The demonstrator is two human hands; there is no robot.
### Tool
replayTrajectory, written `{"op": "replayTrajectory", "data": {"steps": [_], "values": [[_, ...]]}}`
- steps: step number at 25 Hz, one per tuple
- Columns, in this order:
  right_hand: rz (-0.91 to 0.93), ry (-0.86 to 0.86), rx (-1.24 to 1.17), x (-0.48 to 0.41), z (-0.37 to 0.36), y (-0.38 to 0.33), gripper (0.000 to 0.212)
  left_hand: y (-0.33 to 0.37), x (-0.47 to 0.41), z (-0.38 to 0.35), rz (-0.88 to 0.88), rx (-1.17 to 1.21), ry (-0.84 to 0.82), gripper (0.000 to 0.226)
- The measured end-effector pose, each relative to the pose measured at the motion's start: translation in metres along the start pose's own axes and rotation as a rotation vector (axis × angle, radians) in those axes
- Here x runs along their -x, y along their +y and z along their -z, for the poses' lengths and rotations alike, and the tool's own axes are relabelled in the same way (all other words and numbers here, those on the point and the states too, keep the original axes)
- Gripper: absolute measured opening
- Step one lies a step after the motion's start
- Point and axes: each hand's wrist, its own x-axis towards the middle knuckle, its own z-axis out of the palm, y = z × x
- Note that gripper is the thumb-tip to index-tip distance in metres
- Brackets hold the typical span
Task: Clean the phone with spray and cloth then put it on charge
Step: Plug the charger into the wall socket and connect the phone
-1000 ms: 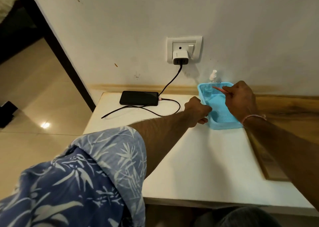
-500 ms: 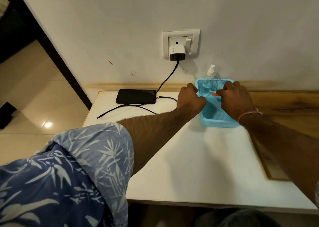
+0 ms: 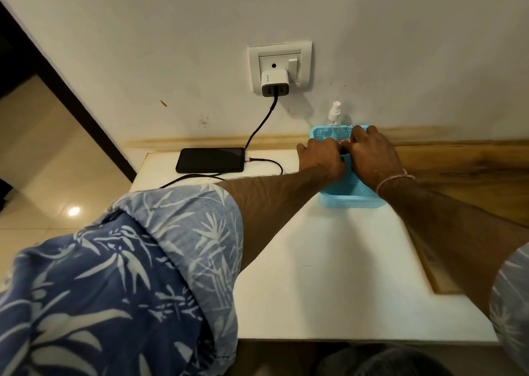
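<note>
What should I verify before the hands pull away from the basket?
1. Phone flat on the table: ok.
2. Cable seated in the phone's end: ok.
3. Charger plugged into the wall socket: ok.
4. Switch turned on: cannot tell.
5. Spray bottle upright in the basket's far corner: ok.
6. Cloth inside the basket: cannot tell; left hand and right hand hide the inside.

The phone (image 3: 210, 160) lies near the table's (image 3: 315, 275) back left corner, with the cable (image 3: 269, 162) at its right end. To its right, at the back edge, sits the basket (image 3: 349, 201), with the spray bottle (image 3: 334, 113) at its far left corner.
</note>
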Motion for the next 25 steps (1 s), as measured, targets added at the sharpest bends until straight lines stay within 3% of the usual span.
{"op": "replayTrajectory", "data": {"steps": [9,13,20,25], "values": [[-0.024,-0.079,-0.073,-0.003,-0.012,-0.005,0.031,-0.003,-0.011,-0.01,-0.119,-0.304,0.052,0.023],[-0.038,-0.116,-0.114,-0.004,-0.017,-0.002,0.032,-0.001,-0.013,-0.015,-0.161,-0.311,0.047,0.022],[-0.038,-0.163,-0.265,-0.006,-0.03,0.001,0.035,-0.004,-0.014,-0.025,-0.218,-0.317,-0.017,0.043],[-0.024,-0.328,-0.284,-0.012,-0.04,0.003,0.047,-0.005,-0.017,-0.029,-0.23,-0.307,-0.092,0.06]]}}
